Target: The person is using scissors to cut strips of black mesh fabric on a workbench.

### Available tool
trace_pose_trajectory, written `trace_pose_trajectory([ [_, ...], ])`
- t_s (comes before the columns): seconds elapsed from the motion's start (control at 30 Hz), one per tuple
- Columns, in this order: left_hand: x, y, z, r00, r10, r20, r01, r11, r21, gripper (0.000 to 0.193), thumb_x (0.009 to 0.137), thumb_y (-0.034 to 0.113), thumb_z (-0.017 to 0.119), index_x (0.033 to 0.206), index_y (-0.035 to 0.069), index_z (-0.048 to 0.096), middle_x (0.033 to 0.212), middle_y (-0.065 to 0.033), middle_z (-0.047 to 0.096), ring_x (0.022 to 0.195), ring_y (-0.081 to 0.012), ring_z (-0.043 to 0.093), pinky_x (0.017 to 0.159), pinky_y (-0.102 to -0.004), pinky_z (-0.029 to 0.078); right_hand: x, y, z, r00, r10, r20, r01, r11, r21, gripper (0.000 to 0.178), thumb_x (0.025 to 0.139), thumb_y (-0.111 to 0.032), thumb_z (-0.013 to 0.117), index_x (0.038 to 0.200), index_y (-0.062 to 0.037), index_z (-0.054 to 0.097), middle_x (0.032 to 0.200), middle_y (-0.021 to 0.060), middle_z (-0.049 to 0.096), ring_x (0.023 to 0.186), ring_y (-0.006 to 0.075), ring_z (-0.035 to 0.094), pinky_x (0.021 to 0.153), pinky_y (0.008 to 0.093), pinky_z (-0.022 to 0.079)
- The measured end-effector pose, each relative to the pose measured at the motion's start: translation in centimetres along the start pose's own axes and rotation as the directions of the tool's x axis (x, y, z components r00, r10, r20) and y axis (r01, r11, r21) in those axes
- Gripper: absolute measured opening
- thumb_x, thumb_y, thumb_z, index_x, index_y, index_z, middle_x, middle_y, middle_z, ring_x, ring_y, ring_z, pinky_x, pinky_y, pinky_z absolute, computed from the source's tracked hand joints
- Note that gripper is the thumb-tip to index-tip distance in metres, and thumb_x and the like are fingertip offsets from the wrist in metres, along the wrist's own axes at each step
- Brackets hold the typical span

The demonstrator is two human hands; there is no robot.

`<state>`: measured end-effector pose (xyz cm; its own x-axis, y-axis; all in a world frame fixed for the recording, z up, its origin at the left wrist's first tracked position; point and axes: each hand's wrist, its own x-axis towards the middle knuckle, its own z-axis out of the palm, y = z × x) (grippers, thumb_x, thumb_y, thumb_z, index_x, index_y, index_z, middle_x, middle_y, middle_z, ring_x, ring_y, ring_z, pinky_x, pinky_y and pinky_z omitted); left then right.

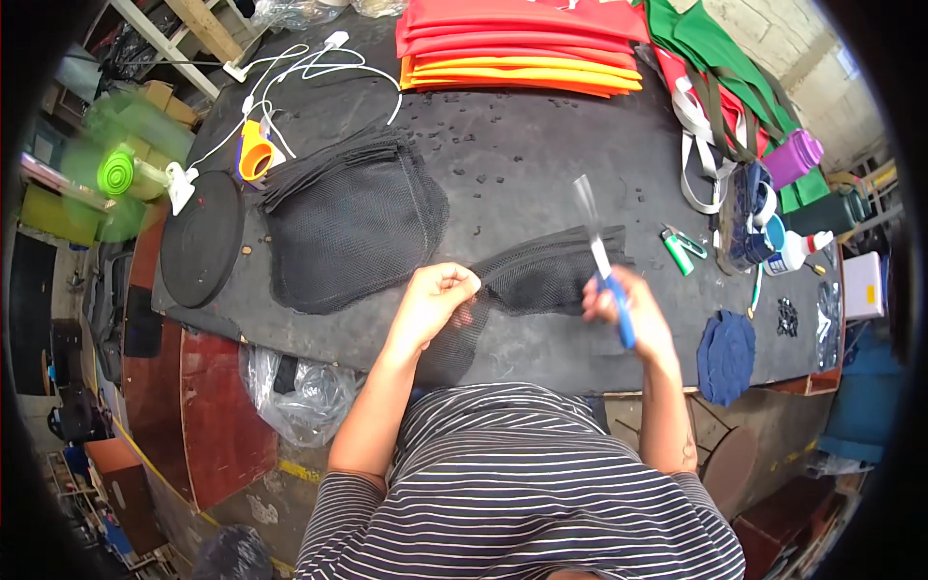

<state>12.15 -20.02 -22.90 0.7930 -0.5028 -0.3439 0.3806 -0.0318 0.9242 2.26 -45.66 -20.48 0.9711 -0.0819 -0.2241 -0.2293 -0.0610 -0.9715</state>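
Mesh piece (541,275): black, fine-holed, rumpled, partly see-through.

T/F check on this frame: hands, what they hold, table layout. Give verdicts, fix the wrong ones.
1. The left hand has its fingers closed on a black mesh piece. True.
2. The right hand is empty. False: it holds a blue-handled tool.
3. The red and orange fabric stack lies at the far side of the table. True.
4. The purple bottle is on the left side of the table. False: it is on the right side.
5. A dark blue cloth lies at the near edge, right of the right hand. True.
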Motion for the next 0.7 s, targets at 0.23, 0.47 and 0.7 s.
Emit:
trace_pose_trajectory([
  [0.23, 0.1, 0.2, 0.1, 1.0, 0.016, 0.014, -0.016, 1.0, -0.013, 0.014, 0.082, 0.016, 0.06, 0.081, 0.002, 0.059, 0.064, 0.0008, 0.055, 0.052, -0.0049, 0.049, 0.047, -0.018, 0.039, -4.6, 0.3, 4.5, 0.853, 0.263, 0.451, -0.377, 0.908, 0.183, 0.026, 0.079, -0.024, 0.065, 0.086, -0.0014, 0.054, 0.07, 0.0009, 0.054, 0.062, 0.0077, 0.05, 0.057, 0.0215, 0.043],
  [0.47, 0.1, 0.0, -0.2, 1.0, 0.023, 0.014, -0.022, 0.998, -0.064, 0.014, 0.082, 0.016, 0.06, 0.083, 0.002, 0.059, 0.065, 0.0011, 0.056, 0.055, -0.0053, 0.051, 0.052, -0.0184, 0.04, -4.7, 0.4, 4.7, 0.831, 0.326, 0.451, -0.432, 0.889, 0.153, 0.025, 0.081, -0.026, 0.062, 0.078, -0.0025, 0.054, 0.061, -0.0004, 0.052, 0.052, 0.0058, 0.047, 0.048, 0.0188, 0.039],
  [0.7, 0.2, 0.2, -0.3, 0.997, -0.011, 0.073, 0.015, 0.998, -0.053, 0.015, 0.082, 0.017, 0.059, 0.083, 0.002, 0.059, 0.067, 0.001, 0.057, 0.056, -0.0056, 0.051, 0.052, -0.0188, 0.04, -4.4, 0.6, 4.8, 0.833, 0.312, 0.457, -0.424, 0.891, 0.164, 0.04, 0.079, -0.039, 0.061, 0.081, 0.0, 0.054, 0.064, 0.0025, 0.054, 0.055, 0.0094, 0.053, 0.052, 0.0214, 0.044],
])
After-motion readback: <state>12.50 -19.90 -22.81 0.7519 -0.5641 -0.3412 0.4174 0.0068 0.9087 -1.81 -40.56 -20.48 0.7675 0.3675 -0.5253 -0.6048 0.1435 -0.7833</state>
